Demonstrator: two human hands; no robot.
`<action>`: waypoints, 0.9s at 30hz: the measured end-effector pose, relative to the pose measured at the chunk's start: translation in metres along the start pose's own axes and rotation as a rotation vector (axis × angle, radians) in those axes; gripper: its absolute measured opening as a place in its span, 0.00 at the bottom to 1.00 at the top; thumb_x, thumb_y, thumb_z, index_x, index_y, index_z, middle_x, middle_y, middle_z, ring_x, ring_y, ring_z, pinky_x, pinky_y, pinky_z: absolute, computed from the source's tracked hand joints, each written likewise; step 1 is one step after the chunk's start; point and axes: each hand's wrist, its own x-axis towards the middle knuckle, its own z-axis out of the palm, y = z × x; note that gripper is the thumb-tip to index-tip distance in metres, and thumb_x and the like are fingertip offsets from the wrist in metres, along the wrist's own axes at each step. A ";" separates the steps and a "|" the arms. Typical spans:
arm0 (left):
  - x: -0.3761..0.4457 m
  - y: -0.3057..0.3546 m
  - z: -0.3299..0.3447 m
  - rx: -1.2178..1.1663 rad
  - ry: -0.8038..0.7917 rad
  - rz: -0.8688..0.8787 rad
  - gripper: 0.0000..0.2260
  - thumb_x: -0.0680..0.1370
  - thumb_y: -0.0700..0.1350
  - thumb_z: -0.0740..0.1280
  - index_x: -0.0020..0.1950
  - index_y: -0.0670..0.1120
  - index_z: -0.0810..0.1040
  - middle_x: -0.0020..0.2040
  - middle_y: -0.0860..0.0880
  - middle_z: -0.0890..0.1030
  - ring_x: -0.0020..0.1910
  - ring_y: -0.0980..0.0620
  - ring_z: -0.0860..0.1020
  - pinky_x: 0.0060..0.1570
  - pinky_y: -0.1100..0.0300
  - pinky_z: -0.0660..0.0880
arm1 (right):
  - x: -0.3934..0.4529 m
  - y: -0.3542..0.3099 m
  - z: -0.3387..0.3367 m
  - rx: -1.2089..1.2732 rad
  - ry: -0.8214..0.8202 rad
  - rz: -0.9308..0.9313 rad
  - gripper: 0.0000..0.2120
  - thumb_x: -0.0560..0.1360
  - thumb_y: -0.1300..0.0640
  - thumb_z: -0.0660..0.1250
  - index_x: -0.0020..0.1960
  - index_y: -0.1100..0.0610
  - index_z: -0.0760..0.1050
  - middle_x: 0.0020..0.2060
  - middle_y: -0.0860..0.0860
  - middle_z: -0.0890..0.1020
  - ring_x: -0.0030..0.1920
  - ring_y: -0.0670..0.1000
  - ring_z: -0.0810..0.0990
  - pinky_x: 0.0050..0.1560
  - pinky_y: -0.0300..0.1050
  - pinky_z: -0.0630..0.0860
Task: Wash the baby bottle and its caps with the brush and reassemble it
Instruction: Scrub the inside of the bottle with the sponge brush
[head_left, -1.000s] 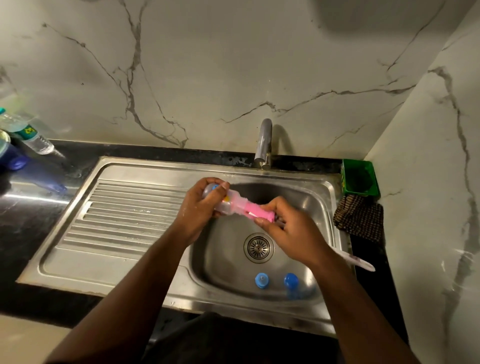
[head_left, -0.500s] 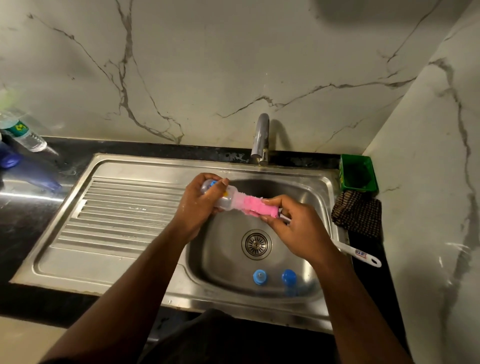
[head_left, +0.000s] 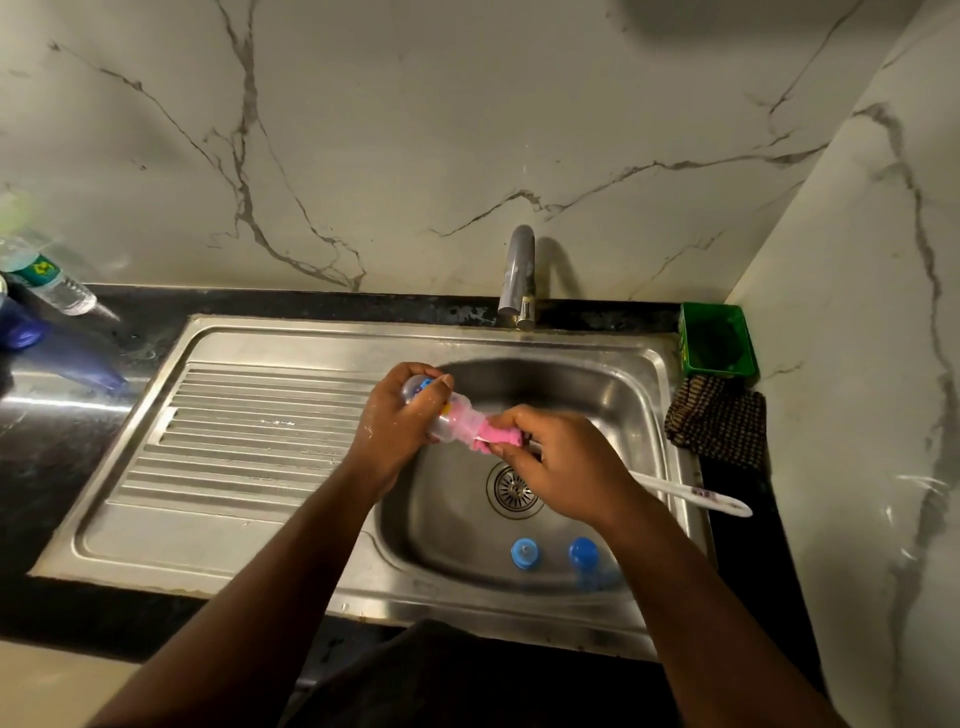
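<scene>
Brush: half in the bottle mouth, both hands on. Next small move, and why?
Probably push the brush deeper into the bottle and twist. Its pink sponge head still bulges outside the mouth, so the inside looks unscrubbed. The left hand grips the bottle; the right hand pinches the brush near the sponge.

Brushed steel sink (head_left: 270, 525), clear plastic bottle (head_left: 457, 415), glossy marble wall (head_left: 467, 130).

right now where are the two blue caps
In the head view, both blue caps sit side by side on the sink basin floor, near its front wall, just below the drain and under the right forearm.
</scene>
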 end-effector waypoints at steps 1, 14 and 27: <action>-0.001 0.000 0.001 -0.029 0.013 -0.030 0.08 0.82 0.46 0.68 0.56 0.42 0.78 0.49 0.41 0.83 0.45 0.47 0.84 0.40 0.52 0.83 | 0.000 0.001 0.000 0.050 0.017 0.015 0.13 0.78 0.46 0.70 0.62 0.45 0.80 0.51 0.43 0.86 0.49 0.46 0.84 0.49 0.52 0.81; -0.001 0.009 0.010 -0.025 -0.027 -0.020 0.07 0.82 0.47 0.68 0.55 0.44 0.78 0.48 0.43 0.83 0.43 0.49 0.83 0.40 0.54 0.82 | -0.005 0.004 -0.004 0.327 -0.028 0.130 0.17 0.76 0.48 0.76 0.59 0.44 0.71 0.55 0.43 0.84 0.51 0.44 0.84 0.51 0.50 0.83; -0.002 0.005 0.005 0.078 -0.008 0.024 0.10 0.83 0.50 0.67 0.57 0.44 0.76 0.49 0.44 0.83 0.43 0.49 0.84 0.37 0.57 0.83 | -0.005 0.017 -0.008 0.018 0.156 0.165 0.14 0.73 0.44 0.77 0.57 0.46 0.83 0.42 0.41 0.86 0.41 0.43 0.84 0.44 0.51 0.82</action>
